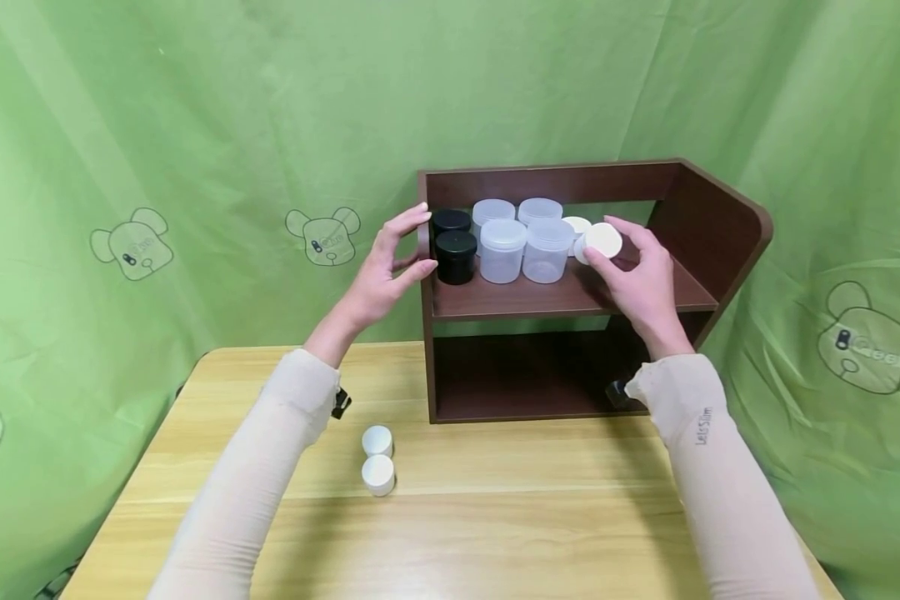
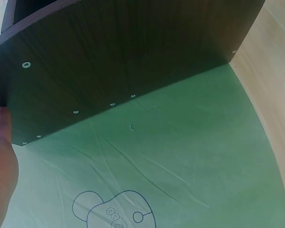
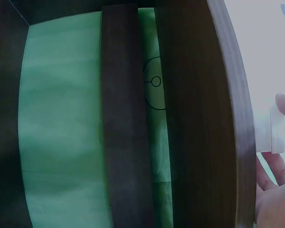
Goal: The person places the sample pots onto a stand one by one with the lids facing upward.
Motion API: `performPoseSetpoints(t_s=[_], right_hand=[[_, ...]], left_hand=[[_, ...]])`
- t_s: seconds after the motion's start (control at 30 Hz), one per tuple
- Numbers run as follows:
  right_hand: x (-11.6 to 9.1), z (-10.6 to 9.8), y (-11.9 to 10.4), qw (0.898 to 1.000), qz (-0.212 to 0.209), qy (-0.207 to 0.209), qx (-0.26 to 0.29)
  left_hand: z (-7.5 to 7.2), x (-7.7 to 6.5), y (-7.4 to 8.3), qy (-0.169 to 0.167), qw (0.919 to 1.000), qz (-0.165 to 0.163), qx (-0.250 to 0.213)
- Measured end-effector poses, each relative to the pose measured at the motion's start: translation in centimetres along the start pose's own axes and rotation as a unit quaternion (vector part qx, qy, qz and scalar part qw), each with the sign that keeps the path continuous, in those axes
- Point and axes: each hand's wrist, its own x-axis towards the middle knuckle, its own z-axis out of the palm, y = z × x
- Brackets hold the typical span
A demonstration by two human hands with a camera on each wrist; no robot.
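Observation:
My right hand (image 1: 641,279) pinches a small white-lidded jar (image 1: 603,240) between thumb and fingers, over the upper shelf board. Another white-lidded jar (image 1: 577,225) stands behind it, partly hidden. In the right wrist view, the right hand (image 3: 280,190) shows beside the held white jar (image 3: 263,128). My left hand (image 1: 378,271) is at the left side panel, its thumb near the front black jar (image 1: 456,257). One left fingertip (image 2: 4,116) touches the panel's outer face in the left wrist view. Frosted clear jars (image 1: 502,252) stand right of the black ones, in two rows.
The dark brown shelf unit (image 1: 540,308) stands at the back of the wooden table (image 1: 510,533). Two small white jars (image 1: 378,475) stand on the table left of it. A green curtain (image 1: 270,100) hangs behind.

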Motion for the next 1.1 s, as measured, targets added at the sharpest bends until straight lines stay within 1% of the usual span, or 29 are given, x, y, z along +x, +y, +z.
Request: performPoseSetpoints(t_s=[0.2, 0.4, 0.7, 0.9, 1.1], right_hand=[[0.1, 0.2, 0.3, 1.0, 0.01, -0.009, -0.01], [0.1, 0.3, 0.5, 0.999, 0.018, -0.028, -0.022], [0.4, 0.7, 0.8, 0.998, 0.009, -0.034, -0.047], [0.3, 0.9, 0.5, 0.998, 0.021, -0.046, -0.049], [0.4, 1.1, 0.2, 0.997, 0.027, -0.042, -0.054]], left_hand=[[-0.1, 0.0, 0.0, 0.0, 1.0, 0.006, -0.003], [0.0, 0.0, 0.1, -0.001, 1.0, 0.0, 0.001], [-0.1, -0.1, 0.1, 0.002, 1.0, -0.004, 0.003], [-0.2, -0.2, 0.1, 0.001, 0.9999, -0.008, 0.006], [-0.3, -0.3, 0.2, 0.003, 0.9999, -0.007, 0.007]])
